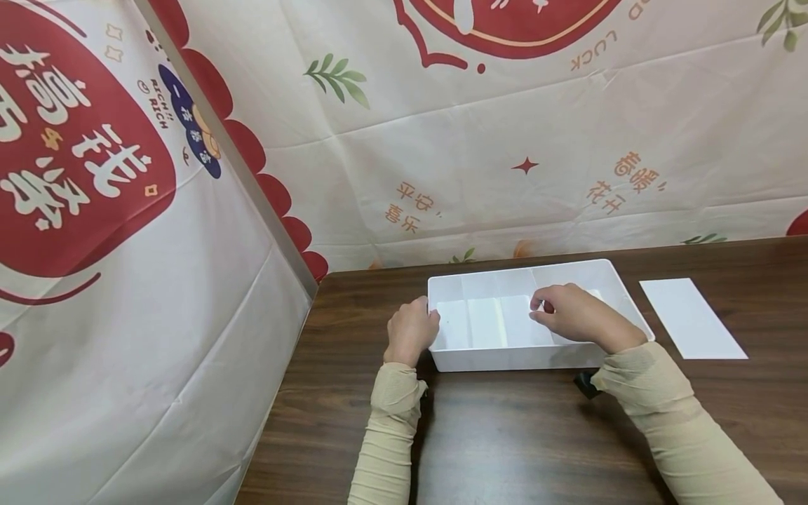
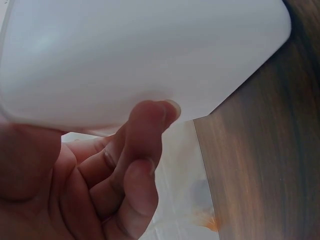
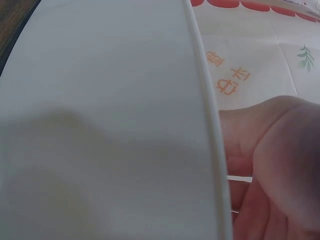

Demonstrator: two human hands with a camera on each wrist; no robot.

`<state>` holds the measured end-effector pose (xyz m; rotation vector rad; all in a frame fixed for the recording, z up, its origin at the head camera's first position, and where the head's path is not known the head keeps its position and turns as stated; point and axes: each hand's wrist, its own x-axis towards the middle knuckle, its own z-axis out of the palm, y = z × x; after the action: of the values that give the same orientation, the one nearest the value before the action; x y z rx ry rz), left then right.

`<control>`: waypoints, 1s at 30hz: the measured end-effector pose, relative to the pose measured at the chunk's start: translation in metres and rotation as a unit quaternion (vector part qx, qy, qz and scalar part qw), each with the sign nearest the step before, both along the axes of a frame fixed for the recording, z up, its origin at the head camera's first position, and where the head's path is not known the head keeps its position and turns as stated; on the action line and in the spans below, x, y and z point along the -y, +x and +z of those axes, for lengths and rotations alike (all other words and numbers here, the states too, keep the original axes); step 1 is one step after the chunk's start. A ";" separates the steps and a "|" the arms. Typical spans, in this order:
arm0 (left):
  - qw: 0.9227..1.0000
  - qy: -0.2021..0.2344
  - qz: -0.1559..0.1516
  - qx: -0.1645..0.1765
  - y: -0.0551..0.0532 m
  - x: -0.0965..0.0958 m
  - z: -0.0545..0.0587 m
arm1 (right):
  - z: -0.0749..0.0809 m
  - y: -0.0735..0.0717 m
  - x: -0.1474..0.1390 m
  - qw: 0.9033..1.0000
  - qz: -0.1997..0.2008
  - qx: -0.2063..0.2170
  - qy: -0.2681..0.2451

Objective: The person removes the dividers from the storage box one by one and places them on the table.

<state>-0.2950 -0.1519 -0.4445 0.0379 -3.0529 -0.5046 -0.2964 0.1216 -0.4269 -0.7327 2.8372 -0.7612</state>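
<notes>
A white box [image 1: 505,360] sits on the brown worktop [image 1: 499,435], near its far edge, with its long side facing the person; it is upright and shallow, with rounded corners, and faint lines run across its inside from the far wall toward the near one.

The left hand [image 1: 410,327] pinches the box's left end wall, with curled fingers against the outer face and the thumb at the rim; the right hand [image 1: 574,312] is above the right part of the box, its wrist over the near right corner, its fingers bent and the thumb and forefinger curved toward each other; I cannot tell whether anything is between them, as the right wrist view is mostly filled by the box's wall.

The 2 forearms wear pale, creased sleeves [image 1: 669,421]; a small black object [image 1: 587,384] shows beside the right cuff, just below the box's near wall.

Just right of the box, 1 white card [image 1: 693,319] lies flat on the worktop; behind the worktop hangs a pale cloth [image 1: 555,133] printed with leaves, orange lettering and a large red shape; at left stands a second cloth [image 1: 158,294] with white characters on red, bordered by a grey strip [image 1: 252,196].
</notes>
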 end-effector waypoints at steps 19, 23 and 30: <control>1.000 0.007 0.001 0.005 0.000 -0.001 0.000 | -0.002 -0.002 0.004 0.999 -0.017 -0.035 0.020; 1.000 0.006 -0.001 0.005 0.000 -0.001 0.000 | -0.002 -0.002 0.003 0.999 -0.018 -0.035 0.021; 1.000 0.002 -0.002 0.000 -0.001 -0.001 -0.001 | 0.000 -0.001 0.004 0.999 -0.022 -0.026 0.023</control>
<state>-0.2955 -0.1513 -0.4457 0.0305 -3.0526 -0.5117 -0.2974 0.1178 -0.4274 -0.6948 2.9158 -0.6894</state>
